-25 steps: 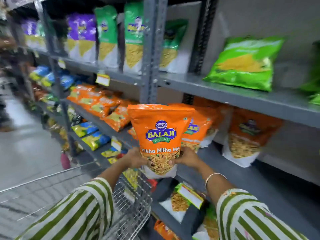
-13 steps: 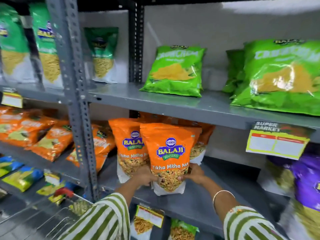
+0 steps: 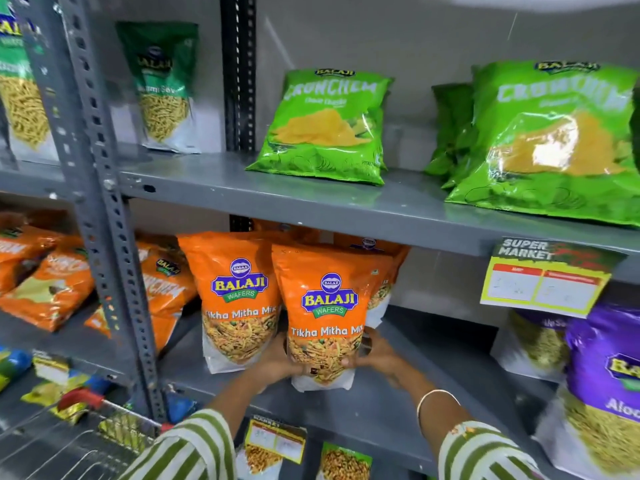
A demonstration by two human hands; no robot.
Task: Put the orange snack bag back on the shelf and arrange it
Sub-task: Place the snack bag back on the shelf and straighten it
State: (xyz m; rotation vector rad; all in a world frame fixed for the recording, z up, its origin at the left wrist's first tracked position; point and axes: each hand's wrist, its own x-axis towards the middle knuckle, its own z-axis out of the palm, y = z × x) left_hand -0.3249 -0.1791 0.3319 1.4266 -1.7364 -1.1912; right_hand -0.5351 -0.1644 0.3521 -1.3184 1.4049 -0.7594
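Lowered since half a second ago, the orange snack bag now stands upright on the grey shelf, beside a matching bag. Left hand and right hand grip its base.

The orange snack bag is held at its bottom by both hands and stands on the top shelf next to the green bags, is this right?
Not the top shelf. The head view shows the orange snack bag, held low by the left hand and right hand, on the middle shelf, beside another orange bag.
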